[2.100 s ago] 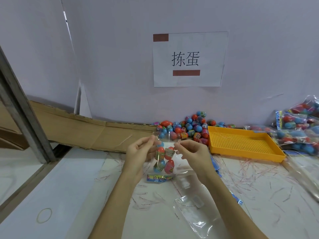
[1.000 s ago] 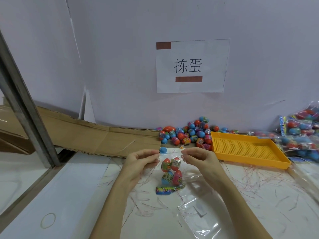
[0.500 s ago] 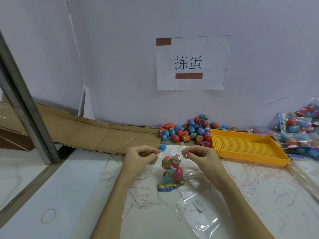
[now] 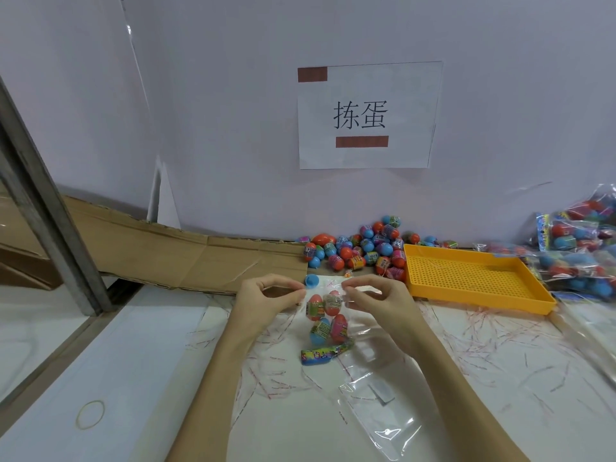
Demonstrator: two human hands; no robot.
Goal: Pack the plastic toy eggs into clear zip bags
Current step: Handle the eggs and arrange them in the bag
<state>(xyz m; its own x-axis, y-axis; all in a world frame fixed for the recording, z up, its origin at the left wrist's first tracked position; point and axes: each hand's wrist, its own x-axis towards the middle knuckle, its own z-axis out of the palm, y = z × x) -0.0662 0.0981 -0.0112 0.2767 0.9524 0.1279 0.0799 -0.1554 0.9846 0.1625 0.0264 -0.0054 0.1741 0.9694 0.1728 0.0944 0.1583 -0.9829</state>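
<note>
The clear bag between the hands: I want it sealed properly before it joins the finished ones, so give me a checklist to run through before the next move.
1. Both hands on the mouth: ok. The left hand and right hand each pinch the top edge of the clear bag.
2. Eggs inside: ok. Four eggs show through the plastic, below the pinched edge.
3. Printed card at the bag's bottom: ok.
4. Zip closed along its whole length: cannot tell, the strip is too clear to see.
5. Loose blue egg beyond the bag's top: cannot tell whether it belongs to this bag.
6. Finished bags on the right have a place beside them: cannot tell.
</note>
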